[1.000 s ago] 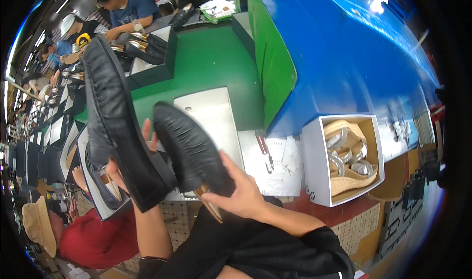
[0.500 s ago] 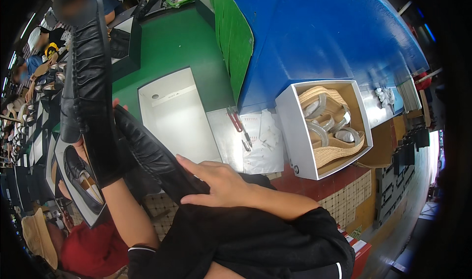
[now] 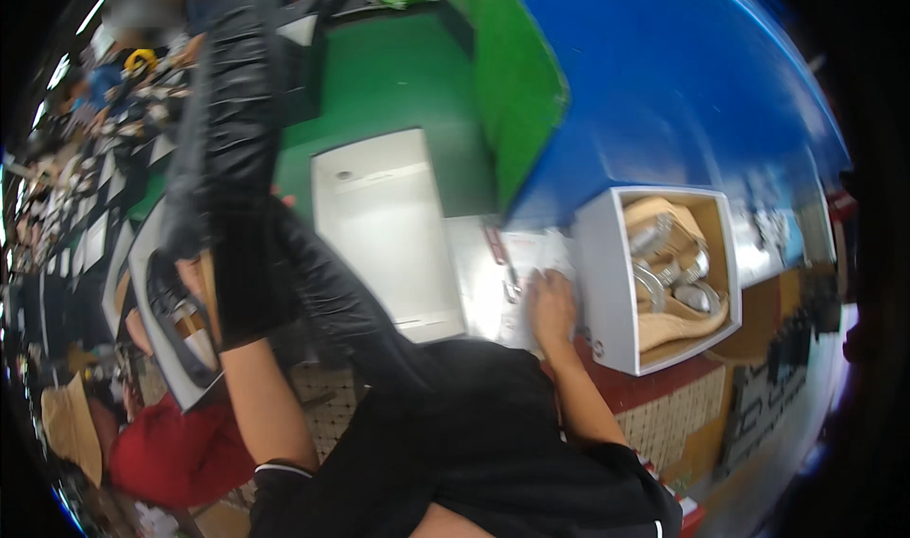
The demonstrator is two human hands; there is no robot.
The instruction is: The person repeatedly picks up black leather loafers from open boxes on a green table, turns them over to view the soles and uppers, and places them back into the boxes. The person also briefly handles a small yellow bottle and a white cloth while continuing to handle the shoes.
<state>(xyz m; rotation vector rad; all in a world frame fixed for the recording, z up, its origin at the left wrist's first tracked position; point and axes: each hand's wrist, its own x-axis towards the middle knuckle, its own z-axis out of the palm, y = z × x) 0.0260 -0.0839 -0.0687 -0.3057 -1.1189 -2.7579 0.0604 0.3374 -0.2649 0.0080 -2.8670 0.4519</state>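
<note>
A pair of long black ruched boots (image 3: 242,92) is in my left hand (image 3: 202,287). One boot rises toward the upper left and the other slants down against my black shirt. Most of my left fingers are hidden behind the leather. My right hand (image 3: 553,306) is on white papers (image 3: 531,252) on the metal tabletop, holding nothing that I can see; motion blurs its fingers somewhat. Just left of it lies a slim tool with red handles (image 3: 496,244), its kind unclear.
An open white box (image 3: 384,225) stands on the green tabletop ahead. On the right, another white box (image 3: 607,282) contains wedge sandals (image 3: 678,325). Black shoes (image 3: 185,334) lie in a box at left, near a person in red (image 3: 175,457). A blue panel (image 3: 654,83) rises behind.
My right hand has let go of the slanting boot and moved right onto the papers. The boots stay in my left hand. The whole view has shifted slightly.
</note>
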